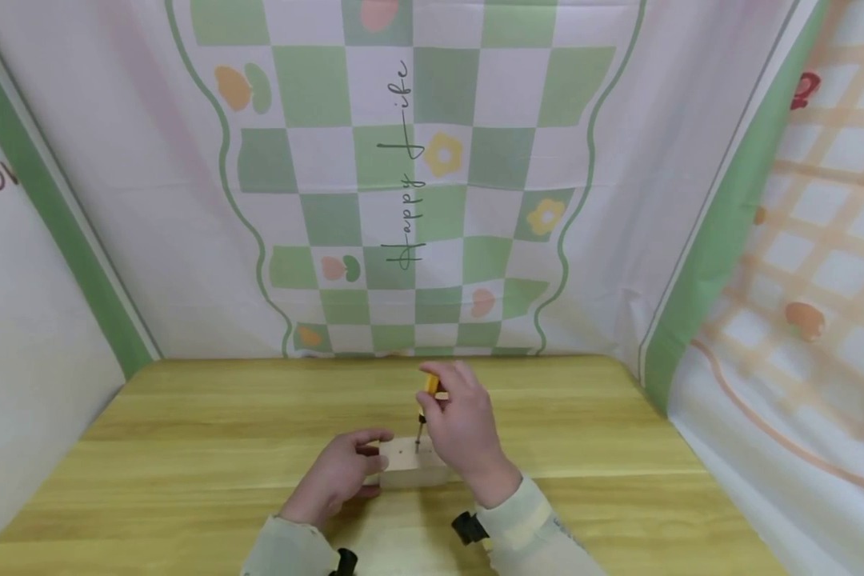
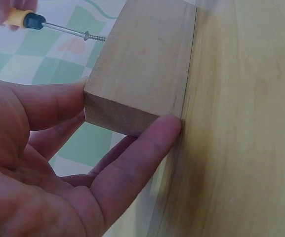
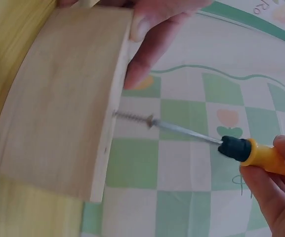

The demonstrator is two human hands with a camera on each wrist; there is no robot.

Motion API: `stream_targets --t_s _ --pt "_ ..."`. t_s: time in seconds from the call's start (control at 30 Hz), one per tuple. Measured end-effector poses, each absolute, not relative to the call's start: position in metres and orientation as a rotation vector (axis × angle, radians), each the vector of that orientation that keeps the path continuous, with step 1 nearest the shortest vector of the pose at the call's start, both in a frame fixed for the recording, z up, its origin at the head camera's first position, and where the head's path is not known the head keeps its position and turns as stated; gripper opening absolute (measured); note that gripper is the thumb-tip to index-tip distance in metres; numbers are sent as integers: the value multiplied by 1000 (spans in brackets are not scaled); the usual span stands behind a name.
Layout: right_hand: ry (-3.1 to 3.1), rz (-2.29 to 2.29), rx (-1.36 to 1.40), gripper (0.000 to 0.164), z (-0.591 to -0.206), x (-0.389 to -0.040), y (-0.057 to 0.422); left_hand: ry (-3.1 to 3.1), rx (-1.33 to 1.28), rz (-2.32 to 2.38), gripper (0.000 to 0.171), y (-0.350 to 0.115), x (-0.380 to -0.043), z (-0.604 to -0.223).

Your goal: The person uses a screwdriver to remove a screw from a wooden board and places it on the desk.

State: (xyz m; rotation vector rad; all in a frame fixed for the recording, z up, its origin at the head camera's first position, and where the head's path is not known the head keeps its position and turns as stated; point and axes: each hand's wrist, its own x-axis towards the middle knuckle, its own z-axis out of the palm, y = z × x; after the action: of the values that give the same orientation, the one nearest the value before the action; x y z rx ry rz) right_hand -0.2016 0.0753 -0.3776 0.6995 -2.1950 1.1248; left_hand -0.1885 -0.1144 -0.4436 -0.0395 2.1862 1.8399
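Observation:
A pale wooden block (image 1: 412,477) rests on the table, with small holes in its top face. My left hand (image 1: 341,472) grips the block's left end, thumb and fingers spread around its edges, as the left wrist view shows closely. In my right hand (image 1: 466,420) is a screwdriver (image 3: 265,157) with a yellow handle and dark collar, pinched by the handle. Its steel shaft points down at the block. The tip meets the head of a screw (image 3: 132,117), whose threaded length stands mostly out of the block's top face.
Under the block lies a wood-grain table (image 1: 209,448). Behind it hangs a green-and-white checked cloth (image 1: 317,160) with lettering, and another patterned cloth (image 1: 821,320) hangs at the right. Black wrist straps (image 1: 468,528) show near the sleeves.

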Motion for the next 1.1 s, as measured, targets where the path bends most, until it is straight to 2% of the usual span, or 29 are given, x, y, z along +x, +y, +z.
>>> stream_targets --t_s 0.13,0.27,0.43,0.73,1.0,1.1 --pt "-2217 1249 809 37 -377 -203 77 2175 -39 1843 42 -115 -189 -444" --pt "-2262 1141 876 40 -377 -205 78 2163 -31 1848 43 -115 -189 -444" --pt "-2268 944 823 41 -378 -207 79 2167 -37 1842 43 -114 -189 -445" --pt "-2354 1210 860 47 -378 -205 83 2204 -45 1819 43 -115 -191 -447" --pt "-2250 1005 782 41 -376 -206 79 2199 -36 1827 43 -115 -191 -446" --pt "-2259 1033 780 43 -375 -206 79 2199 -38 1828 43 -115 -190 -446"
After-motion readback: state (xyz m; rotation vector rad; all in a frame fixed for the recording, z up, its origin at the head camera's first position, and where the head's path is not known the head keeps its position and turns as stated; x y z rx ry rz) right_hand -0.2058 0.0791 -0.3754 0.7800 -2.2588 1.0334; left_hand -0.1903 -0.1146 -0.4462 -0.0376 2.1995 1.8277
